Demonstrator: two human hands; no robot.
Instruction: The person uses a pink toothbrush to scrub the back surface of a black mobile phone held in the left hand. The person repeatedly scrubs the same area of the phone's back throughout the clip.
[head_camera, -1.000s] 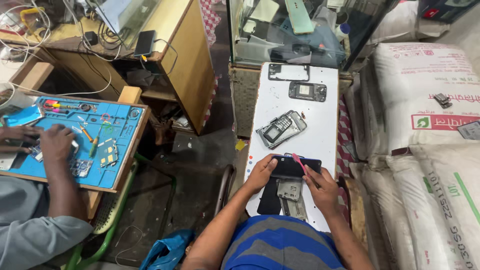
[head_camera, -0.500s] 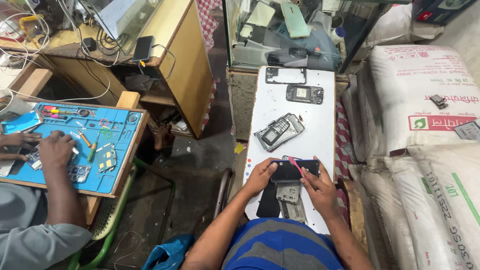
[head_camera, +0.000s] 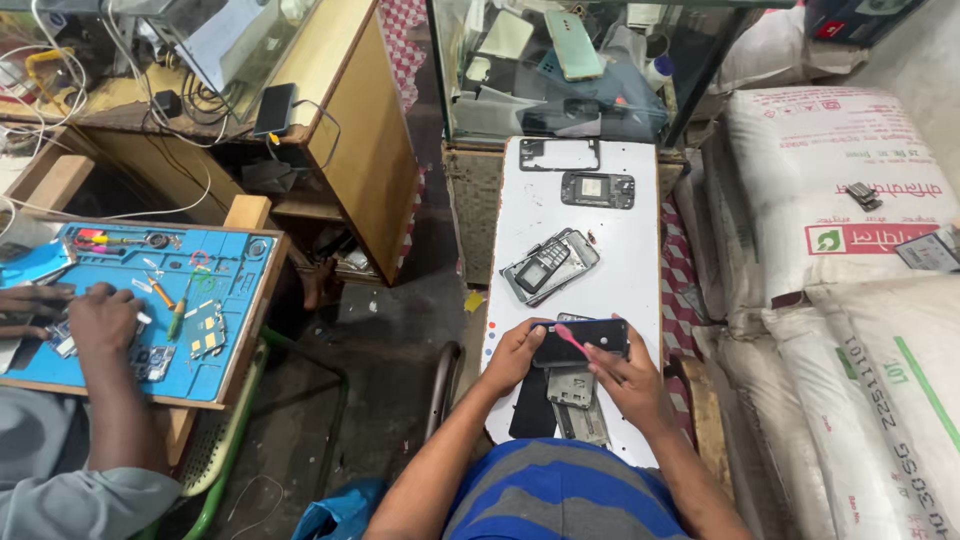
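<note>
White desk (head_camera: 625, 265) is our landmark. At its near end our left hand (head_camera: 512, 357) has its grip clamped on the left end of a dark phone (head_camera: 582, 341); right hand (head_camera: 628, 378) has its grip pinched on a pink pry tool (head_camera: 571, 340) against the phone. Hands have barely moved in the last second; camera shifted. Farther up the desk: one keypad phone (head_camera: 548, 266), two frames (head_camera: 597, 189). Left of the desk: co-worker's blue mat (head_camera: 235, 300).
</note>
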